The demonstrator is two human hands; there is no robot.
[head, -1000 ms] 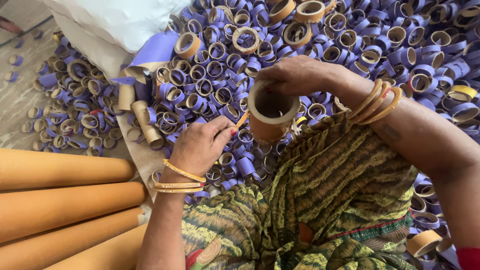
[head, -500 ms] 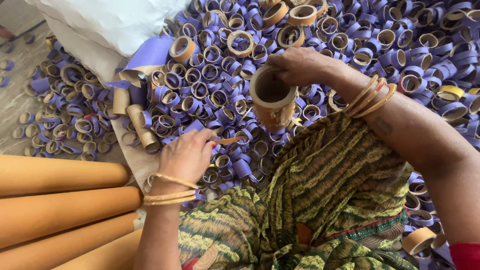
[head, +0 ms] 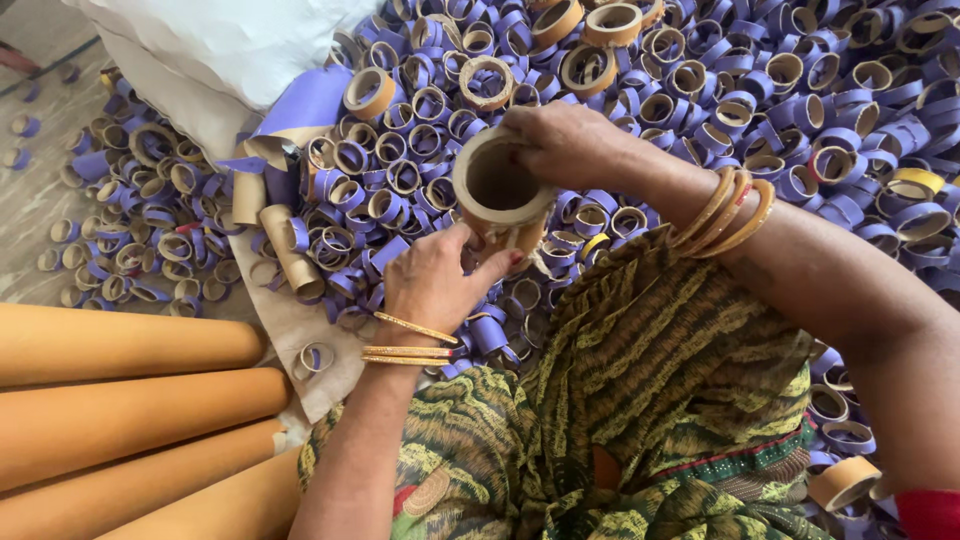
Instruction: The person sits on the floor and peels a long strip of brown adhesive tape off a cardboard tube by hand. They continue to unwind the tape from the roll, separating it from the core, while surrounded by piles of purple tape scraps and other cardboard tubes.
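A short brown cardboard tube stands upright with its open end facing me, held over a heap of small purple paper rings. My right hand grips the tube's far rim from the right. My left hand touches the tube's near side, thumb against its wall. Gold bangles sit on both wrists. My lap in green patterned cloth fills the lower middle.
Several long orange-brown cardboard tubes lie side by side at the lower left. A white sack sits at the top left. Wider brown rings are scattered among the purple ones. Grey floor shows on the left.
My left hand has come up from the ring heap to the tube's near side. The tube has shifted slightly left and now faces me more squarely.
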